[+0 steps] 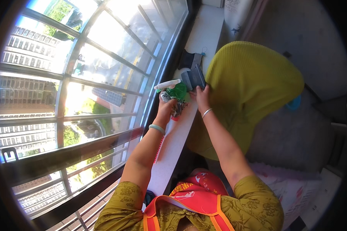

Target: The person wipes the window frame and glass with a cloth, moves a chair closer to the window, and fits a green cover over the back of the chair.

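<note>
My left hand (pixel 165 111), with a pale green bangle at its wrist, is closed around crumpled paper (pixel 165 96) and dark, wadded scraps. Against these, over the white sill (pixel 169 150), is a green spray bottle (pixel 177 91) with a white trigger head; whether the hand also grips the bottle cannot be told. My right hand (pixel 202 96), with a silver bangle, holds the near end of a dark grey object (pixel 193 78), perhaps a small box or holder. Below the left hand a white and red long-handled tool (pixel 164 138) lies along the sill.
A barred window (pixel 104 86) runs along the left. Beyond my hands, a black and grey item (pixel 190 60) rests on the sill. A chair with a yellow-green ribbed cover (pixel 248 86) stands close on the right. A white cylindrical container (pixel 237 13) is at the top.
</note>
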A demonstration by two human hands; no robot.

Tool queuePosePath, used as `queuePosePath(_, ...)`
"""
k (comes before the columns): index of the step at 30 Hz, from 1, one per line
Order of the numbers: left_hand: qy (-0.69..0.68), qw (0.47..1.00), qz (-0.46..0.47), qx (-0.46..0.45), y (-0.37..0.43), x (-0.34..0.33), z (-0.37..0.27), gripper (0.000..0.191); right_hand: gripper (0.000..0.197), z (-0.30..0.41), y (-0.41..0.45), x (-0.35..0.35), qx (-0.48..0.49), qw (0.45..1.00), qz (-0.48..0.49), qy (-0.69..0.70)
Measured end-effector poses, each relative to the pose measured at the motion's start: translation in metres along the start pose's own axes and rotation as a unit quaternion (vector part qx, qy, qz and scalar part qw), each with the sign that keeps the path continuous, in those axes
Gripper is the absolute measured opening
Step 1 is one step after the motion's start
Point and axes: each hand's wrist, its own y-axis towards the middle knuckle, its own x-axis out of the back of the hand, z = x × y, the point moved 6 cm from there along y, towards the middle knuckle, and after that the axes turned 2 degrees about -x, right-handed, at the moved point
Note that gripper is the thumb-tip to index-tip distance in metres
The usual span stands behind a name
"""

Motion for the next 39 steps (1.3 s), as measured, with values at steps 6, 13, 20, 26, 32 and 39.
queuePosePath(6, 0.017, 0.999, -0.035, 0.015, 0.023, -0.009, -0.005, 0.069, 0.038, 0.0, 0.007, -0.009, -0.009, 0.999, -0.03, 0.03)
queuePosePath(13, 0.059, 0.998, -0.03, 0.015, 0.036, 0.001, 0.0, 0.064, 0.036, 0.003, -0.011, 0.026, 0.042, 0.998, 0.042, 0.004)
queuePosePath(20, 0.08, 0.996, -0.013, 0.043, 0.017, -0.004, -0.009, 0.058, 0.031, -0.124, -0.076, 0.234, 0.058, 0.904, -0.067, -0.419)
queuePosePath(26, 0.127, 0.991, -0.017, 0.029, -0.015, 0.016, -0.015, 0.079, 0.04, -0.171, -0.148, 0.251, 0.052, 0.625, 0.001, -0.779)
queuePosePath(32, 0.212, 0.977, -0.008, -0.014, -0.029, 0.038, -0.009, 0.079, 0.026, -0.152, -0.144, 0.253, 0.148, 0.629, 0.002, -0.763)
queuePosePath(39, 0.181, 0.983, -0.03, 0.001, -0.05, 0.017, -0.028, 0.079, 0.02, 0.028, -0.211, 0.13, -0.214, 0.838, 0.318, -0.388)
